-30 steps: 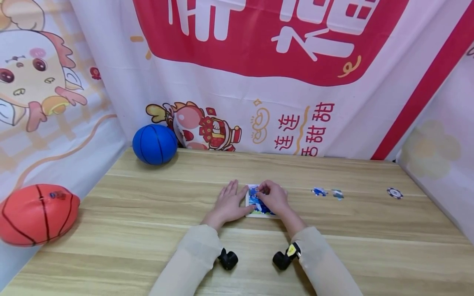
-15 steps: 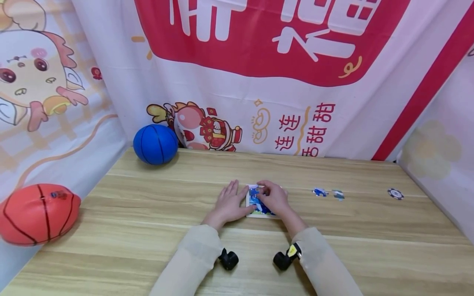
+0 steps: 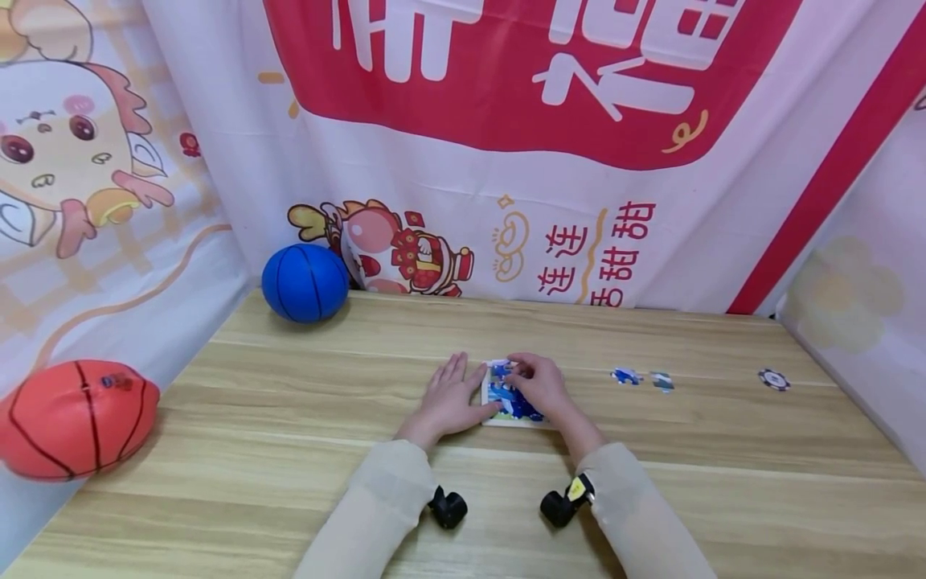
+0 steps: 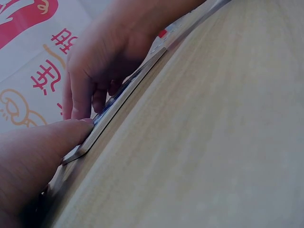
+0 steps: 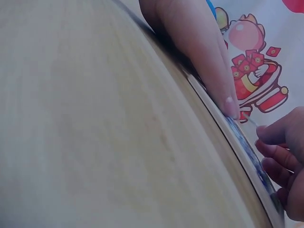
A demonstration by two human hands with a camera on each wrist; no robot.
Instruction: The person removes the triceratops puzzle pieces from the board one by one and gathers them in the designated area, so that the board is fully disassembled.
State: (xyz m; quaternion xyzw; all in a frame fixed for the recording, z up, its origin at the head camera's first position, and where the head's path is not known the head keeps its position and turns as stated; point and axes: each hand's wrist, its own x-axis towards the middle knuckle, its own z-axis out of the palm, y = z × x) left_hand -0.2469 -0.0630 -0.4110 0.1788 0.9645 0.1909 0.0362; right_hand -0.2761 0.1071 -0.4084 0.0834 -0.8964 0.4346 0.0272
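Observation:
A small jigsaw puzzle in a white frame point(image 3: 517, 425) lies on the table between both hands, its blue picture partly covered by them. My left hand point(image 3: 450, 400) rests at the frame's left side with fingers extended and the thumb pressed on its near left part. Over the right half of the puzzle is my right hand point(image 3: 544, 388), fingers bent. In the right wrist view, its thumb and fingertip pinch a thin jigsaw piece point(image 5: 251, 120) seen edge-on, tilted above the puzzle. The left thumb point(image 4: 78, 130) touches the frame edge in the left wrist view.
Two loose jigsaw pieces, one blue point(image 3: 625, 375) and one greyish point(image 3: 661, 381), lie right of the puzzle. Farther right is a poker chip point(image 3: 774, 379). A blue ball point(image 3: 305, 283) sits at the back left corner, and a dented red ball point(image 3: 78, 420) at the left edge.
My right hand has shifted slightly to the right over the puzzle, uncovering a bit more of the picture. The left hand stays in place.

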